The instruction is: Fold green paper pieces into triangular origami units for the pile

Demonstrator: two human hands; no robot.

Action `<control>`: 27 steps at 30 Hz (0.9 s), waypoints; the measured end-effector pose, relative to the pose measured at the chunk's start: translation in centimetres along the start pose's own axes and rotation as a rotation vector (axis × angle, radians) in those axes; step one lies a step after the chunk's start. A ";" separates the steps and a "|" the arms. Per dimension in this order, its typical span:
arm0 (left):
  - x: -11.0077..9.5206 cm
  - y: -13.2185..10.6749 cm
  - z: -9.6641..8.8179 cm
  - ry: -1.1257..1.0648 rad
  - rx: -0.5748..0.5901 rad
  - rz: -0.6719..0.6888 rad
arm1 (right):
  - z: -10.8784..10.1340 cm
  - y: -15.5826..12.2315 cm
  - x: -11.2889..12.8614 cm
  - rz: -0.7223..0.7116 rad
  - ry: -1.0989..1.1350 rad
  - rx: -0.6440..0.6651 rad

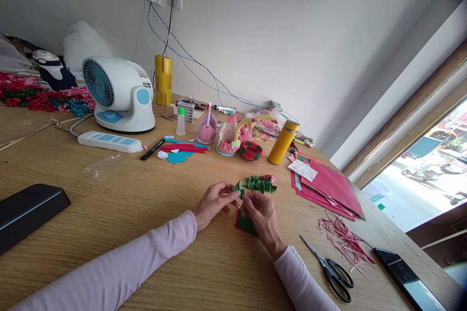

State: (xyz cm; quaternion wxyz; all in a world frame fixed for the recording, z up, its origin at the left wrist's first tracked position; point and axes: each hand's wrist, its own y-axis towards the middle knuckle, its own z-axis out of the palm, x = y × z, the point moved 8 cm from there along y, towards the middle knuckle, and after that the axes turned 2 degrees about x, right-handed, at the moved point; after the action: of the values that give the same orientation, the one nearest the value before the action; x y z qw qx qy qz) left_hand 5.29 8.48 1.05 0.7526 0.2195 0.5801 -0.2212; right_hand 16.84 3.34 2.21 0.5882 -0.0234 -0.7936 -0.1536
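My left hand (218, 202) and my right hand (261, 214) meet over the middle of the table, both with a small piece of folded green paper (237, 187) pinched between their fingertips. Just beyond them lies a pile of folded green paper triangles (260, 183) with a bit of pink at its right end. Partly covered by my right hand, a stack of green and red paper rectangles (246, 222) rests on the tabletop. To the right of that hand are black-handled scissors (328, 268), lying with their blades slightly apart.
Red paper sheets (328, 182) and thin pink paper strips (346, 240) lie on the right, near a phone (404, 277). Behind stand a yellow flask (283, 142), a red-green paper ring (251, 151) and folded-paper baskets (206, 131). A fan (122, 92) and power strip (109, 141) occupy the left.
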 end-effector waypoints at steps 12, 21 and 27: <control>0.7 0.0 -0.7 -0.091 -0.017 -0.062 | -0.1 -0.4 2.5 -0.301 -0.253 0.047; 0.8 -0.1 -0.3 -0.092 0.062 -0.162 | 0.3 -0.5 2.3 -0.447 -0.383 0.162; 0.7 -0.1 0.0 -0.070 0.111 -0.170 | 0.0 -0.3 2.2 -0.495 -0.407 0.169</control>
State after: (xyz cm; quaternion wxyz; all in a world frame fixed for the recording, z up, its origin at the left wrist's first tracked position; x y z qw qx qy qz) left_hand 5.40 8.35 0.37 0.7377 0.2032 0.5566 -0.3236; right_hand 16.06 2.72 4.23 0.3621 0.1888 -0.8865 -0.2175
